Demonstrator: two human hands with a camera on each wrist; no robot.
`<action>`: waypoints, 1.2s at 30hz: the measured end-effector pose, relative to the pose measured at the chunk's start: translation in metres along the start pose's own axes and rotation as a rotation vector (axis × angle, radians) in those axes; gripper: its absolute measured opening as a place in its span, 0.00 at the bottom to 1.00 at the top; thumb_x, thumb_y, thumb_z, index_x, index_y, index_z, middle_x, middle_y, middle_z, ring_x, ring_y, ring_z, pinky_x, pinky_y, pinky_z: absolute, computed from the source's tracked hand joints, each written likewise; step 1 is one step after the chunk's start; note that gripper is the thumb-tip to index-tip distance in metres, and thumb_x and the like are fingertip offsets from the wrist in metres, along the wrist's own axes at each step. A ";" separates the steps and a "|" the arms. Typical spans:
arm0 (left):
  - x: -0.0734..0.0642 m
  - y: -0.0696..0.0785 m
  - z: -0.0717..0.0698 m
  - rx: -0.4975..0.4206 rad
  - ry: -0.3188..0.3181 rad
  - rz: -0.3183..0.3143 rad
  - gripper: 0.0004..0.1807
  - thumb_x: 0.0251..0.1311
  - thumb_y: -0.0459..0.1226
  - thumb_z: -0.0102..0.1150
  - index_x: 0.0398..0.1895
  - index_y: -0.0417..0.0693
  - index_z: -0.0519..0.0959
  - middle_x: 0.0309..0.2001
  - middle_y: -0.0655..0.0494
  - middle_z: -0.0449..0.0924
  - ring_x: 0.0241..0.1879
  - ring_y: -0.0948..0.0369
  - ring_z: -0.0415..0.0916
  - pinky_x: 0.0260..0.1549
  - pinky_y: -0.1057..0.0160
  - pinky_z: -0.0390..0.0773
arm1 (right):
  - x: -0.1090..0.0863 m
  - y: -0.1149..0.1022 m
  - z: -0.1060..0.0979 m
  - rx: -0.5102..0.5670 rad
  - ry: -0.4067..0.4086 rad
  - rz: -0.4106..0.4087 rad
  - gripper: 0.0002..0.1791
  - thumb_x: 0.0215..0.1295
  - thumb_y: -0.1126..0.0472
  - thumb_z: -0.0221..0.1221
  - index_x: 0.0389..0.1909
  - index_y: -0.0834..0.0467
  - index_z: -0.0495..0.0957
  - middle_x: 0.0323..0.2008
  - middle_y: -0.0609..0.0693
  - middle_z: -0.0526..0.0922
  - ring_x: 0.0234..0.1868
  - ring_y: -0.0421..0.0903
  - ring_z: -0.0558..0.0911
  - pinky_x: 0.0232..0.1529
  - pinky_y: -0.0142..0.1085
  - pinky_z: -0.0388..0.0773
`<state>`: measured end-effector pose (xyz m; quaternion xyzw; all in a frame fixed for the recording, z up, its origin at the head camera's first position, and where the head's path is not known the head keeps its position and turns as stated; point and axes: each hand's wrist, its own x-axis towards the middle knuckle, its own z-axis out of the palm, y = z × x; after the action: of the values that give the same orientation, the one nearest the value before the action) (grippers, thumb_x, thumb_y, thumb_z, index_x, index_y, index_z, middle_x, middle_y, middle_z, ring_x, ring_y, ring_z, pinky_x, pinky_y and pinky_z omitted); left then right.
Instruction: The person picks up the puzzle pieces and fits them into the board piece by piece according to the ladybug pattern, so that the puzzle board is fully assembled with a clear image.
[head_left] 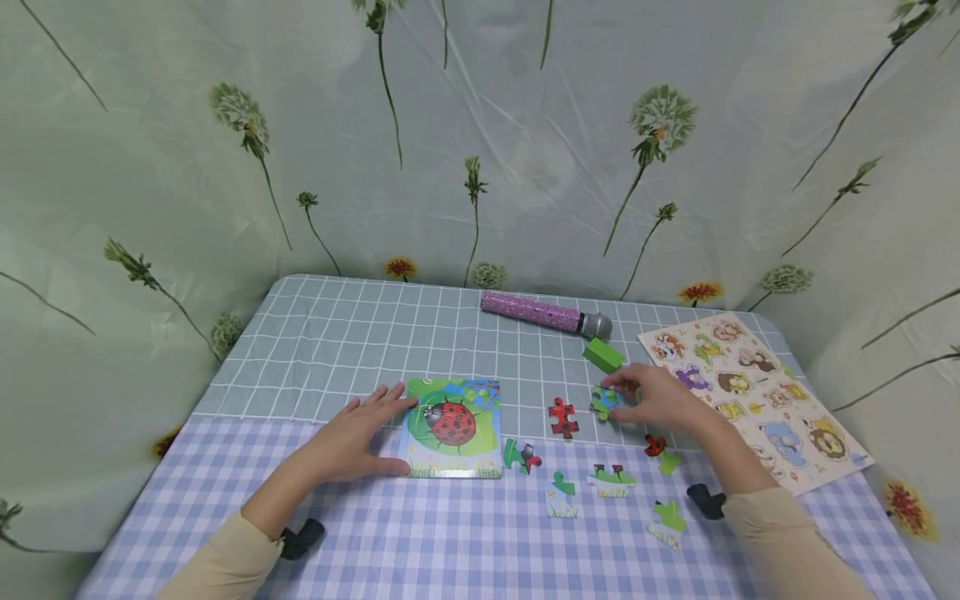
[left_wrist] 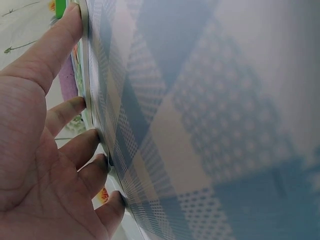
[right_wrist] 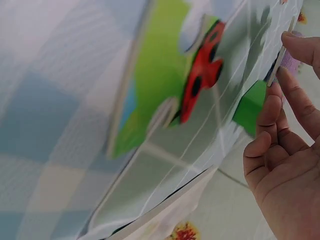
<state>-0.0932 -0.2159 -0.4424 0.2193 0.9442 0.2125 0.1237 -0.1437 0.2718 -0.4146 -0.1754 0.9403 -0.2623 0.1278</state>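
Left hand (head_left: 363, 437): fingers spread loosely, thumb and index fingertip at the left edge of a ladybug board (head_left: 486, 450), gripping nothing.
Right hand (head_left: 660, 400): thumb and fingertips pinch a blue-green puzzle piece (head_left: 603, 403), near a green block (head_left: 603, 356).
Good handling: likely a light edge pinch, printed face visible.
Writing: none legible.
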 end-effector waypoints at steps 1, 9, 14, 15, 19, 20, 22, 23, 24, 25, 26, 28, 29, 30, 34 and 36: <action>0.000 0.000 0.000 0.001 0.000 0.002 0.54 0.54 0.61 0.79 0.82 0.55 0.67 0.86 0.43 0.56 0.84 0.36 0.53 0.77 0.23 0.53 | 0.002 -0.002 0.001 -0.002 -0.002 -0.006 0.22 0.60 0.58 0.76 0.55 0.59 0.87 0.44 0.48 0.86 0.43 0.44 0.78 0.44 0.36 0.79; 0.000 0.001 -0.001 -0.004 0.001 0.003 0.56 0.54 0.62 0.79 0.83 0.54 0.66 0.86 0.43 0.57 0.84 0.36 0.53 0.77 0.23 0.53 | 0.015 -0.016 0.009 0.003 -0.013 -0.045 0.22 0.60 0.59 0.77 0.56 0.58 0.87 0.44 0.47 0.87 0.42 0.43 0.78 0.42 0.35 0.78; 0.000 0.000 0.000 -0.006 -0.001 0.005 0.56 0.54 0.62 0.79 0.83 0.54 0.66 0.86 0.43 0.57 0.84 0.36 0.53 0.77 0.23 0.53 | 0.022 -0.024 0.014 0.022 -0.020 -0.085 0.22 0.60 0.59 0.77 0.56 0.57 0.87 0.45 0.47 0.87 0.43 0.44 0.78 0.44 0.36 0.78; 0.000 0.000 0.000 -0.009 -0.002 0.004 0.56 0.54 0.62 0.79 0.83 0.54 0.66 0.86 0.43 0.57 0.84 0.36 0.53 0.77 0.23 0.53 | 0.024 -0.026 0.015 0.019 -0.018 -0.097 0.22 0.60 0.59 0.77 0.55 0.57 0.87 0.44 0.47 0.87 0.43 0.44 0.78 0.44 0.36 0.78; -0.001 0.000 0.000 -0.015 -0.004 0.003 0.57 0.54 0.62 0.79 0.83 0.53 0.65 0.86 0.42 0.56 0.84 0.36 0.53 0.77 0.23 0.53 | 0.032 -0.032 0.021 0.016 -0.023 -0.146 0.22 0.60 0.59 0.77 0.55 0.58 0.88 0.43 0.46 0.87 0.42 0.43 0.78 0.43 0.35 0.79; -0.001 0.000 0.000 -0.015 -0.003 0.004 0.57 0.54 0.62 0.79 0.84 0.52 0.65 0.86 0.42 0.56 0.84 0.35 0.53 0.77 0.23 0.53 | 0.035 -0.035 0.023 0.013 -0.026 -0.153 0.21 0.60 0.59 0.77 0.54 0.58 0.88 0.43 0.46 0.87 0.42 0.43 0.78 0.43 0.35 0.79; -0.001 0.000 -0.001 -0.013 -0.004 0.002 0.57 0.54 0.62 0.79 0.84 0.52 0.65 0.86 0.43 0.56 0.84 0.36 0.53 0.77 0.24 0.53 | 0.040 -0.040 0.026 0.003 -0.036 -0.177 0.21 0.60 0.59 0.77 0.54 0.58 0.88 0.43 0.47 0.87 0.42 0.42 0.79 0.43 0.35 0.80; -0.001 0.000 -0.001 -0.013 -0.004 0.002 0.57 0.54 0.62 0.79 0.84 0.52 0.64 0.86 0.43 0.56 0.84 0.36 0.53 0.78 0.24 0.53 | 0.042 -0.043 0.027 -0.001 -0.041 -0.187 0.20 0.60 0.59 0.77 0.54 0.58 0.88 0.43 0.47 0.87 0.42 0.42 0.79 0.43 0.35 0.80; -0.001 0.000 -0.001 -0.011 -0.003 0.003 0.57 0.54 0.62 0.78 0.84 0.52 0.64 0.86 0.43 0.56 0.84 0.36 0.53 0.77 0.24 0.53 | 0.044 -0.045 0.028 -0.006 -0.044 -0.191 0.20 0.61 0.59 0.77 0.54 0.58 0.88 0.43 0.47 0.87 0.42 0.42 0.79 0.44 0.35 0.80; -0.001 0.000 -0.001 -0.012 -0.004 0.002 0.58 0.54 0.62 0.79 0.84 0.52 0.64 0.86 0.43 0.56 0.84 0.36 0.53 0.78 0.24 0.53 | 0.047 -0.048 0.029 -0.013 -0.047 -0.199 0.20 0.61 0.59 0.77 0.53 0.58 0.88 0.43 0.47 0.87 0.42 0.42 0.79 0.44 0.35 0.80; 0.000 0.000 -0.001 -0.012 -0.004 0.001 0.58 0.54 0.62 0.79 0.84 0.52 0.64 0.86 0.43 0.56 0.84 0.36 0.53 0.78 0.24 0.53 | 0.049 -0.051 0.030 -0.022 -0.050 -0.213 0.20 0.61 0.58 0.77 0.54 0.58 0.88 0.43 0.47 0.87 0.41 0.42 0.79 0.44 0.35 0.81; 0.000 0.000 -0.001 -0.011 -0.005 0.003 0.58 0.54 0.63 0.79 0.84 0.52 0.64 0.86 0.43 0.56 0.84 0.36 0.53 0.77 0.24 0.53 | 0.053 -0.056 0.032 -0.025 -0.059 -0.230 0.21 0.62 0.58 0.77 0.54 0.58 0.88 0.42 0.47 0.87 0.41 0.42 0.80 0.43 0.35 0.80; 0.000 0.000 0.000 -0.010 -0.006 0.002 0.58 0.54 0.63 0.79 0.84 0.52 0.64 0.86 0.43 0.56 0.85 0.36 0.53 0.78 0.24 0.53 | 0.055 -0.058 0.033 -0.027 -0.063 -0.235 0.21 0.62 0.58 0.76 0.54 0.59 0.88 0.42 0.47 0.87 0.40 0.42 0.79 0.43 0.35 0.80; 0.000 0.000 0.000 -0.008 -0.005 0.002 0.58 0.54 0.63 0.78 0.84 0.52 0.64 0.86 0.43 0.56 0.85 0.36 0.53 0.78 0.24 0.53 | 0.056 -0.061 0.033 -0.031 -0.067 -0.243 0.21 0.62 0.58 0.76 0.54 0.59 0.88 0.43 0.47 0.87 0.40 0.41 0.79 0.43 0.34 0.81; 0.000 0.001 -0.001 -0.005 -0.004 0.001 0.57 0.54 0.63 0.79 0.84 0.52 0.65 0.86 0.43 0.57 0.84 0.36 0.53 0.78 0.24 0.54 | 0.064 -0.072 0.036 -0.056 -0.091 -0.254 0.20 0.62 0.57 0.76 0.54 0.57 0.88 0.44 0.46 0.87 0.41 0.40 0.80 0.43 0.34 0.81; 0.000 0.002 -0.002 -0.005 -0.004 0.001 0.57 0.54 0.62 0.79 0.84 0.52 0.65 0.86 0.43 0.57 0.84 0.36 0.53 0.77 0.24 0.54 | 0.067 -0.077 0.038 -0.059 -0.107 -0.254 0.20 0.62 0.57 0.76 0.54 0.57 0.88 0.45 0.46 0.87 0.42 0.40 0.80 0.45 0.34 0.81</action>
<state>-0.0930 -0.2154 -0.4402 0.2200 0.9432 0.2146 0.1260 -0.1721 0.1669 -0.4145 -0.3105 0.9097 -0.2387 0.1385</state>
